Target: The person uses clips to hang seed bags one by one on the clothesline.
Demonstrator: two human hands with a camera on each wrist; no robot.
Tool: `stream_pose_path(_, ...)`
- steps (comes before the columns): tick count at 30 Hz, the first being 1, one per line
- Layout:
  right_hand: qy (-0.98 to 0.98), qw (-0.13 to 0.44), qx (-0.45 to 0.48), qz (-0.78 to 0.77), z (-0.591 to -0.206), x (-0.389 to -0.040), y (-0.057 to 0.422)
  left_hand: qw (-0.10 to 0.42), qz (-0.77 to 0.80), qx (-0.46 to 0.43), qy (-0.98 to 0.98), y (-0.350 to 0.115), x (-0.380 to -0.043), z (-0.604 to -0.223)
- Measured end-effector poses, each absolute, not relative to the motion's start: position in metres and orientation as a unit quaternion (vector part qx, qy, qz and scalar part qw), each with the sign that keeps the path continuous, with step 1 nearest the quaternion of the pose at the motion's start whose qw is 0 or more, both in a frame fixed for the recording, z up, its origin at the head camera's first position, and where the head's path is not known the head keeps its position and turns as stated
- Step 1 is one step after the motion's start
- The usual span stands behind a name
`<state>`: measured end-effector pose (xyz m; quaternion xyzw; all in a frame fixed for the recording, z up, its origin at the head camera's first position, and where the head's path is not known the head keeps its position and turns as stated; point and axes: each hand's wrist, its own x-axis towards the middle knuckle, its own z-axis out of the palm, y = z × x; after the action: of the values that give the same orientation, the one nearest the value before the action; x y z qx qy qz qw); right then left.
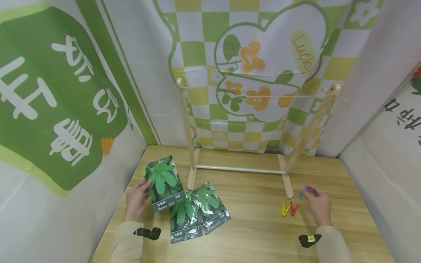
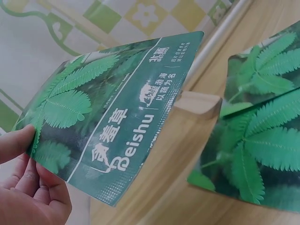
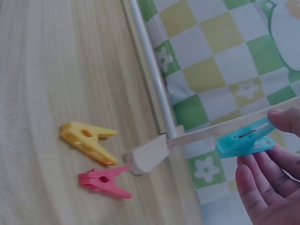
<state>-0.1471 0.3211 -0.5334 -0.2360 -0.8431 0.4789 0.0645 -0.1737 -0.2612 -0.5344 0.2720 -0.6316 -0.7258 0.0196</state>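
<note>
My left hand [image 1: 135, 199] pinches the left edge of a green seed packet [image 1: 163, 184], thumb on its printed front and fingers behind. In the left wrist view that packet [image 2: 112, 108] is tilted, its leaf picture and lettering facing up. Two more packets lie overlapping on the table, one on the left [image 1: 185, 221] and one on the right [image 1: 210, 208]. At the right, my right hand [image 1: 317, 204] holds a blue clothespin [image 3: 246, 138] by its handle ends between thumb and fingers. Beside it on the table lie a yellow clothespin [image 1: 285, 209] and a red clothespin [image 1: 294, 209].
A wooden stand [image 1: 189, 128] with two posts rises at the back of the table [image 1: 250, 233]. A thin string [image 1: 263, 95] is tied between the post tops, and a white rod [image 1: 240, 169] joins the feet. A checked curtain [image 1: 190, 54] hangs behind.
</note>
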Motion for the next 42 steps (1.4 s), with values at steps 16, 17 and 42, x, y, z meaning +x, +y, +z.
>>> stream_pose_path(16, -0.838, 0.114, -0.188, 0.499, -0.494, -0.165, 0.319, 0.050, -0.741, 0.245, -0.624, -0.252, -0.190, -0.512)
stream_pose_path(17, -0.838, 0.117, -0.186, 0.499, -0.493, -0.166, 0.319, 0.053, -0.741, 0.245, -0.623, -0.252, -0.191, -0.511)
stream_pose_path(42, -0.858, 0.165, -0.098, 0.476, -0.450, -0.178, 0.306, 0.051, -0.723, 0.237, -0.647, -0.241, -0.206, -0.477)
